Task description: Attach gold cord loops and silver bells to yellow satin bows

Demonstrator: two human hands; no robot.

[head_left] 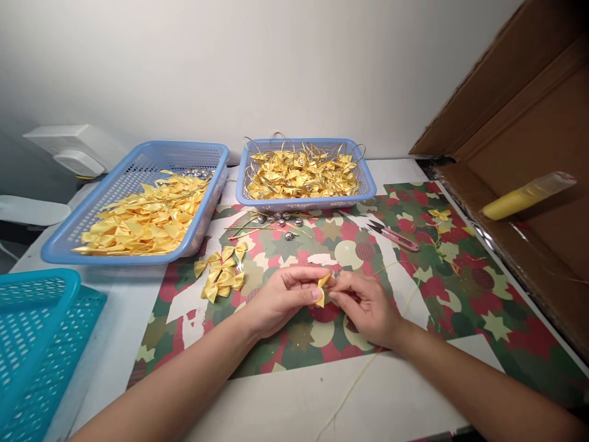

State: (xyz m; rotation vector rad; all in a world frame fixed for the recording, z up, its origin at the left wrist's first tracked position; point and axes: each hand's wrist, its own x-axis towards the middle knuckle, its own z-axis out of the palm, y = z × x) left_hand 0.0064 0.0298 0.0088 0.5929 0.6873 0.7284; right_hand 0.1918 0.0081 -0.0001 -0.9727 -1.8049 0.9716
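My left hand (285,298) pinches a small yellow ribbon bow (323,291) between thumb and fingers above the patterned sheet. Close against the bow's right side, my right hand (365,301) has thumb and forefinger pressed together; what lies between them is too small to make out. A thin pale yellow thread (350,393) runs below my right hand toward the front edge. Left of my hands, several loose yellow bows (221,273) lie in a small pile. Silver bells (281,222) and gold cords (243,231) rest beyond my hands.
A blue basket (124,259) of yellow bows stands at the left, another blue basket (306,202) of bows with gold cords at the back. Pink thread snips (400,240) lie at the right, near a cardboard box (519,116). Teal baskets (69,344) sit at the left edge.
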